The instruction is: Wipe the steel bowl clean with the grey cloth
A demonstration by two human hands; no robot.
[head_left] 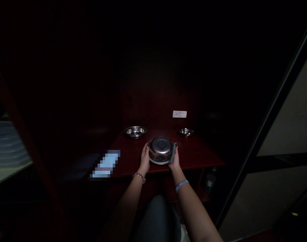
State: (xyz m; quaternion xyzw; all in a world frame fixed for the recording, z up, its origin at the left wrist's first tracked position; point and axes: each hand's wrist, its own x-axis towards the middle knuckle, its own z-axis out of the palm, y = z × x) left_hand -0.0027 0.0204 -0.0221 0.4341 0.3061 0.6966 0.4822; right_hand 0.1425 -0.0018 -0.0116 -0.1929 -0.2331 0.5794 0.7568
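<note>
Between my two hands is a shiny metal bowl [160, 149], turned upside down over the front part of a dark red shelf [193, 156]. My left hand [144, 159] grips its left side. On the right side, my right hand [175, 158] holds the bowl with a grey cloth [173, 153] between palm and metal. Whether the bowl's rim touches the shelf, I cannot tell. Behind it to the left sits a wide, shallow metal bowl [135, 132], upright. A smaller metal bowl [186, 132] stands at the back right.
A white power socket [180, 114] is on the back wall. At the left lies a lit, blurred-out screen [106, 164]. Stacked plates [9, 144] stand on a pale ledge at far left. A bottle [209, 181] is in the compartment below, at right. Surroundings are very dark.
</note>
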